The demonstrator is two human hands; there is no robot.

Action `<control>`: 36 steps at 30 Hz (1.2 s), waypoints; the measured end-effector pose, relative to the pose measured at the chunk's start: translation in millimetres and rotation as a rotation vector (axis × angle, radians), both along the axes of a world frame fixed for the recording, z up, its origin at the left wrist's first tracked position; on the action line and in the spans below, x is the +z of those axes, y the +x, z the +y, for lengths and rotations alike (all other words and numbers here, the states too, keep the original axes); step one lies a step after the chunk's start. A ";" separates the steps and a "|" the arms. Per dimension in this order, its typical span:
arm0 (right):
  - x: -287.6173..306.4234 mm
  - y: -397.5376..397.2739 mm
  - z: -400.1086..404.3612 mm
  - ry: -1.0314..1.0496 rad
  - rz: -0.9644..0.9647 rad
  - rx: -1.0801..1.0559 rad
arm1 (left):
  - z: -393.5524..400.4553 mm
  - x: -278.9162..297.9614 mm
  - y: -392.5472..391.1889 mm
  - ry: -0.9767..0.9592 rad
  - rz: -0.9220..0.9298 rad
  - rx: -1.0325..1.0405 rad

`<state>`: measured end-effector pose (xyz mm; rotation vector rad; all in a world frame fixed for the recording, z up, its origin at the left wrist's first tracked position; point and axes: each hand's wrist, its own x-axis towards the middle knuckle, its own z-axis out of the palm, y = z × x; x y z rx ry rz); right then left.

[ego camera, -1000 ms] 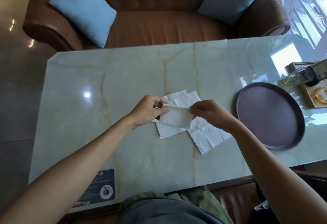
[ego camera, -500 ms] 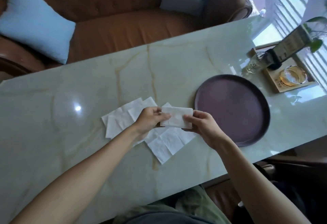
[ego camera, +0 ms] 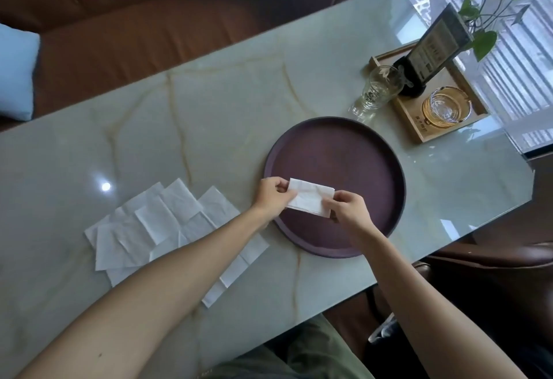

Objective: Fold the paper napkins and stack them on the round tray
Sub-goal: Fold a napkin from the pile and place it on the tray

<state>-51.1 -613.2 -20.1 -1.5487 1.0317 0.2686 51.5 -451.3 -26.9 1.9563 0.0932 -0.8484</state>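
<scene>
Both hands' fingers [ego camera: 276, 191] pinch folded napkin [ego camera: 309, 201] ends.

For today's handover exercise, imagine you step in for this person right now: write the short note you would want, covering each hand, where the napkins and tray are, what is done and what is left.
Left hand: pinching the left end of the folded napkin.
Right hand: pinching its right end.
The folded napkin is held over the near-left part of the round tray; whether it touches the tray cannot be told.
The tray holds no other napkin.
The unfolded napkins lie overlapping on the table, left of the tray.
Done: one napkin folded.
Left: set it down on the tray, then fold and stack the rest.
</scene>
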 end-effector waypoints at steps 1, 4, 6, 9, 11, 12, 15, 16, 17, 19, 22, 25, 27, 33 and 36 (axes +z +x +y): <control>-4.6 0.2 -5.6 -0.009 0.015 -0.010 | -7.5 -5.6 1.3 0.034 -0.014 -0.018; -18.0 1.2 -17.3 -0.004 0.057 -0.037 | -25.0 -18.1 5.1 0.142 -0.087 -0.089; -25.2 0.9 -22.7 -0.042 0.098 -0.017 | -34.0 -22.8 6.9 0.208 -0.137 -0.139; -30.3 0.7 -28.7 -0.203 0.162 0.070 | -43.6 -26.3 6.8 0.277 -0.155 -0.201; -29.2 -0.1 -30.0 -0.304 0.175 0.124 | -46.7 -28.8 6.1 0.306 -0.157 -0.230; -28.7 -0.6 -29.8 -0.333 0.182 0.146 | -47.5 -29.7 5.7 0.318 -0.161 -0.239; -28.7 -0.7 -26.4 -0.397 0.228 0.212 | -48.8 -32.0 6.0 0.338 -0.179 -0.245; -29.0 -0.8 -25.6 -0.425 0.241 0.227 | -48.5 -33.5 6.2 0.340 -0.185 -0.241; -28.6 -0.6 -24.8 -0.449 0.256 0.234 | -47.5 -34.6 6.5 0.345 -0.191 -0.236; -27.1 -1.4 -25.3 -0.473 0.287 0.227 | -43.6 -35.9 7.8 0.365 -0.200 -0.226; -23.5 -5.1 -29.6 -0.500 0.339 0.237 | -36.0 -34.9 10.6 0.390 -0.222 -0.226; -19.1 -7.0 -35.1 -0.602 0.372 0.259 | -27.3 -27.2 14.2 0.348 -0.256 -0.235; -13.8 -5.5 -34.6 -0.631 0.350 0.259 | -14.9 -18.6 16.3 0.324 -0.260 -0.216; 3.5 17.9 8.7 -0.560 0.083 0.449 | 62.8 2.9 21.7 0.341 -0.193 -0.130; 7.0 38.4 54.0 -0.549 -0.034 0.604 | 117.5 5.0 16.5 0.373 -0.144 -0.040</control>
